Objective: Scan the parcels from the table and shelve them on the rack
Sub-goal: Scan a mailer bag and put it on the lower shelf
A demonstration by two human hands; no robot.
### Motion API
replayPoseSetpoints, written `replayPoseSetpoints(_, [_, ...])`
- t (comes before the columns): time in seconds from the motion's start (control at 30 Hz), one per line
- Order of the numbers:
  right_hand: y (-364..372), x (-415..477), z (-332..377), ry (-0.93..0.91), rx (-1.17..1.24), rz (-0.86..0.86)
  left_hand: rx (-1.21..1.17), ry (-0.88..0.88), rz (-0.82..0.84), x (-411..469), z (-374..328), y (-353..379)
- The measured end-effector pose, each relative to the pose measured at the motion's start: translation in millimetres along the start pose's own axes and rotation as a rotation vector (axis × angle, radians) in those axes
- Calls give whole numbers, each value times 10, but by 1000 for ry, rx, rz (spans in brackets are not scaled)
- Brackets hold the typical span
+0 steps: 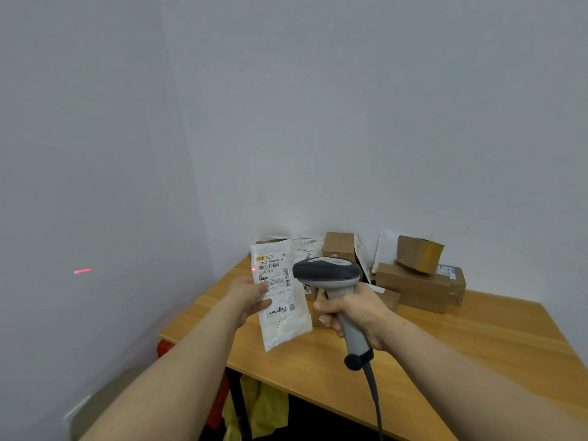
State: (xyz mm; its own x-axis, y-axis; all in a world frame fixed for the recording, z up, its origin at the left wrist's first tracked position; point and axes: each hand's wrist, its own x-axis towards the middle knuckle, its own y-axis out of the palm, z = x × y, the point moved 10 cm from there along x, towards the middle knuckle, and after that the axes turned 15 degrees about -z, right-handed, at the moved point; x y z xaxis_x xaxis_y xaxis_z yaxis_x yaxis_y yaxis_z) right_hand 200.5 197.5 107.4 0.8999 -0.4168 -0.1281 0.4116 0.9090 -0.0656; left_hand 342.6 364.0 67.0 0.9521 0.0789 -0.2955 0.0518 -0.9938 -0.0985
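Note:
My left hand (246, 297) grips a white plastic mailer parcel (283, 316) by its left edge and holds it upright above the wooden table (445, 342), label facing me. My right hand (356, 313) grips the handle of a grey barcode scanner (329, 272), whose dark head points left at the label. A small red dot of scanner light sits at the label's left edge, and a red line falls on the left wall (83, 270). A cable hangs down from the scanner's handle. No rack is in view.
Several brown cardboard boxes (413, 284) and white mailers (369, 249) are piled at the table's far corner against the wall. A red crate (165, 346) and yellow bag (261, 405) sit under the table. A cardboard box (92, 412) lies at the lower left.

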Motion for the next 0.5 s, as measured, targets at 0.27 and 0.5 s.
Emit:
replayPoseSetpoints(0.27, [-123, 72, -191, -3, 22, -206, -26, -56, -12, -353, 174, -473])
replayPoseSetpoints(0.5, [879, -354, -559, 67, 38, -96, 6, -174, 9, -919, 866, -1482])
